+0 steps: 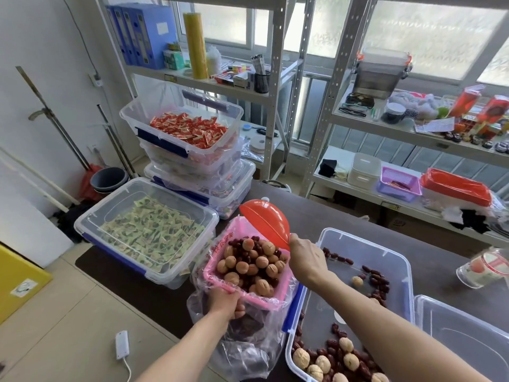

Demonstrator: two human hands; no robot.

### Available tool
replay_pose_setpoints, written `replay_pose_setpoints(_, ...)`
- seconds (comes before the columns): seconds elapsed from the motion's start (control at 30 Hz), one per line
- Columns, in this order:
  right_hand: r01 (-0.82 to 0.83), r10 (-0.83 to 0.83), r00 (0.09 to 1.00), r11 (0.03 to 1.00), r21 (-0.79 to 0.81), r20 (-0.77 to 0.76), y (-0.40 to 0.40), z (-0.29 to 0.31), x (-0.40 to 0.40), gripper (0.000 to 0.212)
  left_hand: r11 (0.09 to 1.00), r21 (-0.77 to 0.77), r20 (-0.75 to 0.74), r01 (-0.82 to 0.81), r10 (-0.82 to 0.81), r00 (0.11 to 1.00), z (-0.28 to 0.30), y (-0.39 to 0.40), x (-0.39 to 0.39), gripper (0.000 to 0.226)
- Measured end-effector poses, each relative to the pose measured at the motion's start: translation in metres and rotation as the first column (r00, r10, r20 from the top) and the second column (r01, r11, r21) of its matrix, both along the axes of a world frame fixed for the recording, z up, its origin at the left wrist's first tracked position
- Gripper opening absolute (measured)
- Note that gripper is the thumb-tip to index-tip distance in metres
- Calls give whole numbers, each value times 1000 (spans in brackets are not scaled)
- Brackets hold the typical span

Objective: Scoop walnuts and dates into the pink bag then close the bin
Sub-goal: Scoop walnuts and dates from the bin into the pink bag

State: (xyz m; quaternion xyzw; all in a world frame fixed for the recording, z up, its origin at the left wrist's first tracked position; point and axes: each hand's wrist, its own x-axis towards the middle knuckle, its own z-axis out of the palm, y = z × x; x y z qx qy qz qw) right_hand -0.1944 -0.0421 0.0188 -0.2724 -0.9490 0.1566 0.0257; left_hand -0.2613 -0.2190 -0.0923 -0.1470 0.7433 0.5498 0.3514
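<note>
The pink bag (217,253) stands open on the dark table, heaped with walnuts (242,267) and dark red dates. My left hand (224,301) grips the bag's near rim. My right hand (305,257) holds the handle of a red scoop (265,219), tipped upside down above the bag's far edge. To the right lies the open clear bin (402,260), mostly bare inside, with several dates (377,282) along its right side and a cluster of walnuts (347,359) and dates at its near end. Its blue latch (294,312) touches the bag.
A lidded bin of green-wrapped sweets (148,230) sits left of the bag; stacked bins with red packets (187,130) stand behind it. A clear lid (462,334) lies at the far right, a clear cup (484,267) beyond it. Metal shelves line the back.
</note>
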Motion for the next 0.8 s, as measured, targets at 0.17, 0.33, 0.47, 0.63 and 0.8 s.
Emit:
replay_pose_setpoints(0.17,51,-49,999,995,-91,23,15,-3,10,20,996,30,22,80,-80,997,3,-3,12,13)
replay_pose_setpoints(0.33,91,-95,995,983,-160,-15,33,0,31,19,983,70,-28,171,-169,985,21,4,29,19)
replay_pose_setpoints(0.47,139,-148,988,972,-189,-36,52,-1,55,18,949,110,-53,295,-291,955,38,19,46,20)
replay_pose_setpoints(0.63,215,-226,970,970,-116,-92,77,2,95,14,881,157,-113,447,-433,894,52,36,63,27)
replay_pose_setpoints(0.8,278,-275,959,959,47,-61,104,3,148,5,817,43,-211,575,-555,805,49,49,76,24)
